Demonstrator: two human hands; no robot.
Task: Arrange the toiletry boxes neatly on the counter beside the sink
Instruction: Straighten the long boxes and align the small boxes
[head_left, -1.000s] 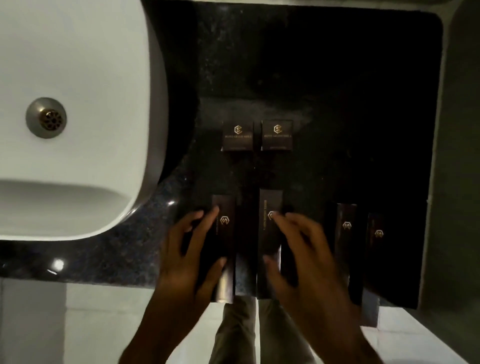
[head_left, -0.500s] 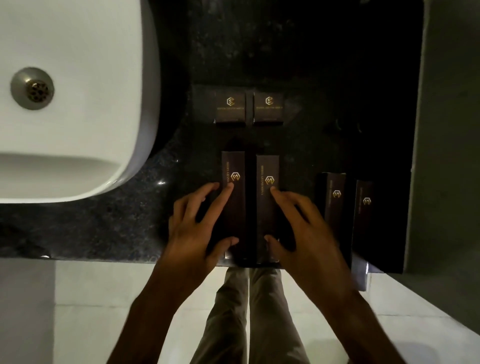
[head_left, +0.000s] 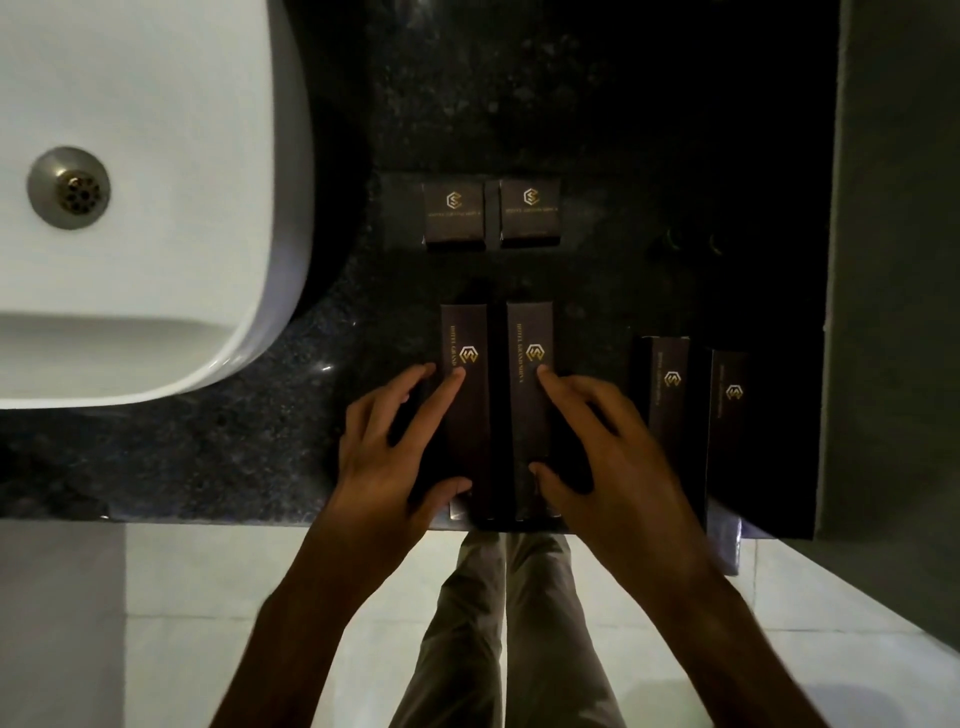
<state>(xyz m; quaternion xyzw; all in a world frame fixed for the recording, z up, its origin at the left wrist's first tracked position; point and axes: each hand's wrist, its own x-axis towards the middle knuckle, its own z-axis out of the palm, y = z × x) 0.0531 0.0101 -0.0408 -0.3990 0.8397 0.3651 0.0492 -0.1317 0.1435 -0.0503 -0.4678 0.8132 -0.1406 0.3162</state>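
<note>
Two long dark boxes with gold logos lie side by side on the black counter (head_left: 218, 457). My left hand (head_left: 395, 457) grips the left long box (head_left: 467, 415), thumb near its front end. My right hand (head_left: 602, 447) grips the right long box (head_left: 530, 405) the same way. Behind them sit two small square boxes, the left one (head_left: 453, 214) and the right one (head_left: 530, 210), close together. Two more long boxes, one (head_left: 667, 400) beside the other (head_left: 730, 415), lie at the right, untouched.
A white sink (head_left: 130, 208) with a metal drain (head_left: 69, 187) fills the left. A grey wall (head_left: 893, 260) bounds the counter on the right. The counter's front edge runs just under my wrists, with pale floor tiles (head_left: 208, 623) and my trouser legs below.
Both hands have slid the two long boxes away from the counter's front edge, toward the small square boxes. They now lie parallel with a narrow gap.
</note>
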